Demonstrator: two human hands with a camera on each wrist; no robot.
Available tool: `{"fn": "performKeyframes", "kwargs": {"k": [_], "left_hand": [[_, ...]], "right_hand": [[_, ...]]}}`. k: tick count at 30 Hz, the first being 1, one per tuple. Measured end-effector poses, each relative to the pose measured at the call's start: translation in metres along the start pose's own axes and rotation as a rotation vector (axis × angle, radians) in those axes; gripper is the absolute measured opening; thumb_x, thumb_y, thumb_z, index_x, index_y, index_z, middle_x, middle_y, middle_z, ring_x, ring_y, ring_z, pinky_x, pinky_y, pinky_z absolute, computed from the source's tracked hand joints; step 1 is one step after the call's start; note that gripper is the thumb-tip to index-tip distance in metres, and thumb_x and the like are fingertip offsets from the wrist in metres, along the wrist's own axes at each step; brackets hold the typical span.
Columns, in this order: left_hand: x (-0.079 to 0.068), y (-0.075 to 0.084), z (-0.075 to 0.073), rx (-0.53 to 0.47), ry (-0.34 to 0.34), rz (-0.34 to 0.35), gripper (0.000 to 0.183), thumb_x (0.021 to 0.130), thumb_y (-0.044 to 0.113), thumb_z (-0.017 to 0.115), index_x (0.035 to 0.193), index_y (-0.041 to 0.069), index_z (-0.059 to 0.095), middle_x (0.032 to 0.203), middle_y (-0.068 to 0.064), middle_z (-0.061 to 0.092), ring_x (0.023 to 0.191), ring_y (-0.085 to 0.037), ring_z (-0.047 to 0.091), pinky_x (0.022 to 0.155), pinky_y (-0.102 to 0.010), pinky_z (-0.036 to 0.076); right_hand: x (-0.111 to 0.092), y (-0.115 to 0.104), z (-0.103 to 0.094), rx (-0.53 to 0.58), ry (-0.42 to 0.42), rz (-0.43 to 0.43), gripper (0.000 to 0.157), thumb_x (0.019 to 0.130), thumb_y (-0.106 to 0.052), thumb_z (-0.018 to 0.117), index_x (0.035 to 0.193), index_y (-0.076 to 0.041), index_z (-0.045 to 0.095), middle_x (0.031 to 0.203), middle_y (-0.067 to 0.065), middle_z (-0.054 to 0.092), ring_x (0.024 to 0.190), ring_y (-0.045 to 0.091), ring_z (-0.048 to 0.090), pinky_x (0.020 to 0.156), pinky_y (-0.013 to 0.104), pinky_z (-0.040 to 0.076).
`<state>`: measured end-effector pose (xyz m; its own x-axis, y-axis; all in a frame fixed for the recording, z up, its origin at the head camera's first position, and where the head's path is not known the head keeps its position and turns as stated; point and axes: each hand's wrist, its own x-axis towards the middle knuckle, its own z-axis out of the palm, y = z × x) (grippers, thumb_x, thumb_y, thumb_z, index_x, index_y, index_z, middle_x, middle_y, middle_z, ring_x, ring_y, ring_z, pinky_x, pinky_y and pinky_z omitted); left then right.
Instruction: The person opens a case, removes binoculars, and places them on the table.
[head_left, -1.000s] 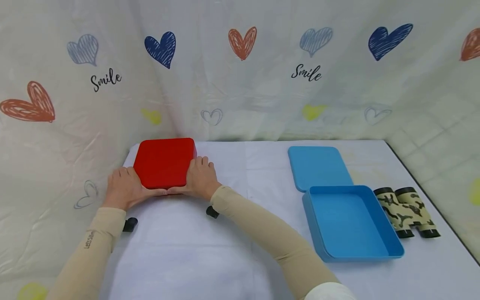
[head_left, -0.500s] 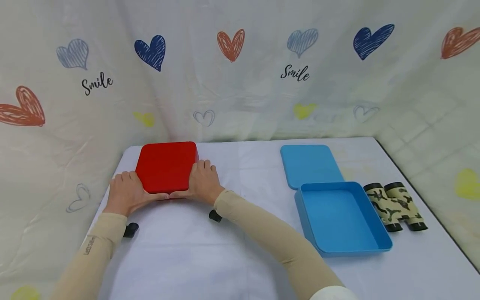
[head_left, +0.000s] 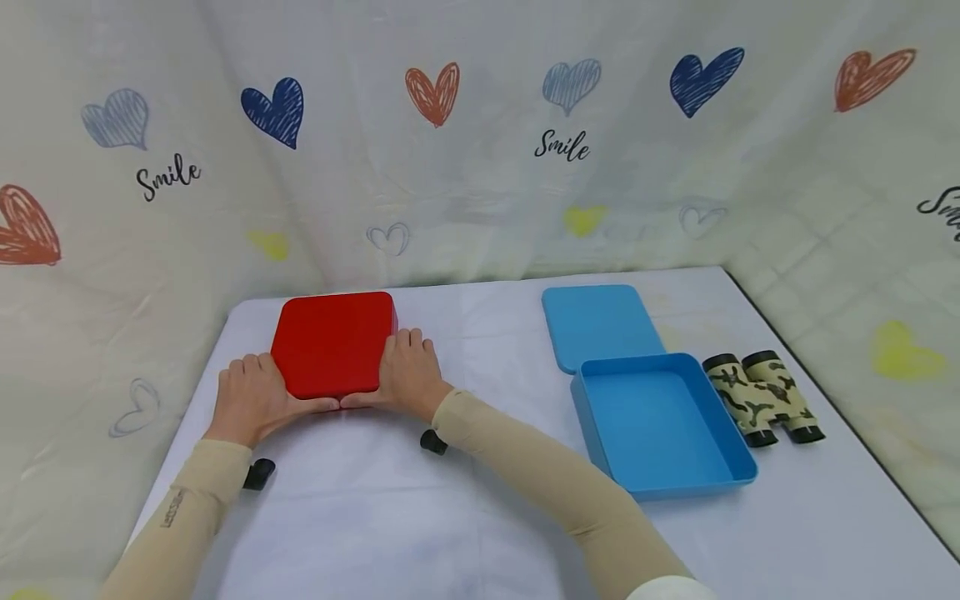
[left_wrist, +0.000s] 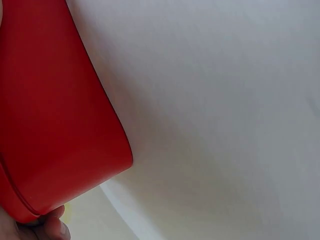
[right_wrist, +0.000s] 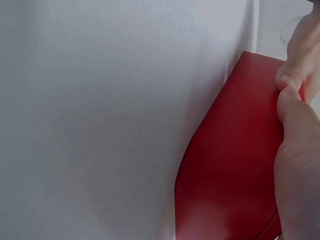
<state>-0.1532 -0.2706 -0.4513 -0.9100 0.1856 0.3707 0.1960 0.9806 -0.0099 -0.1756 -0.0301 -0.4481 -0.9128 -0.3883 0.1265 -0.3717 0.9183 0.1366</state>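
A red rounded box (head_left: 336,343) with its lid on sits at the table's left side. My left hand (head_left: 251,398) holds its near left corner, fingers along the left side and thumb along the front. At the near right corner, my right hand (head_left: 411,371) grips it the same way. Both thumbs meet at the middle of the front wall. In the left wrist view, fingertips (left_wrist: 56,227) curl at the box's corner, next to the lid seam. The right wrist view shows the two thumbs (right_wrist: 292,95) meeting high on the red wall.
At the right stands an open blue box (head_left: 663,425), nothing inside it. Its flat blue lid (head_left: 600,325) lies behind. Camouflage binoculars (head_left: 761,398) lie right of the blue box, near the table's right edge. A curtain printed with hearts (head_left: 480,192) hangs behind the white table (head_left: 375,533).
The red box, held in both hands, has slid a little to the right and towards me. The head view has turned right, so the blue box and binoculars appear further left.
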Motion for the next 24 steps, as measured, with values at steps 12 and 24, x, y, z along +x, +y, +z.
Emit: {"fn": "performKeyframes", "kwargs": {"k": [12,24], "left_hand": [[-0.008,0.022,-0.002,-0.008,-0.016,0.021,0.084,0.058,0.075,0.085,0.067,0.004,0.041,0.058,-0.011,0.04,0.054,-0.024,0.04,0.054,-0.033,0.029],[-0.016,0.04,-0.006,-0.016,-0.031,0.031,0.086,0.057,0.077,0.085,0.069,0.004,0.042,0.059,-0.012,0.041,0.055,-0.024,0.04,0.055,-0.033,0.029]], "right_hand": [[-0.023,0.013,0.002,0.009,0.007,0.025,0.095,0.073,-0.101,0.039,0.103,-0.013,0.059,0.098,0.003,0.062,0.097,0.018,0.058,0.078,0.029,0.051],[-0.046,0.024,0.005,0.041,0.036,0.039,0.092,0.072,-0.101,0.042,0.095,-0.014,0.057,0.09,0.002,0.057,0.087,0.017,0.052,0.074,0.029,0.046]]}}
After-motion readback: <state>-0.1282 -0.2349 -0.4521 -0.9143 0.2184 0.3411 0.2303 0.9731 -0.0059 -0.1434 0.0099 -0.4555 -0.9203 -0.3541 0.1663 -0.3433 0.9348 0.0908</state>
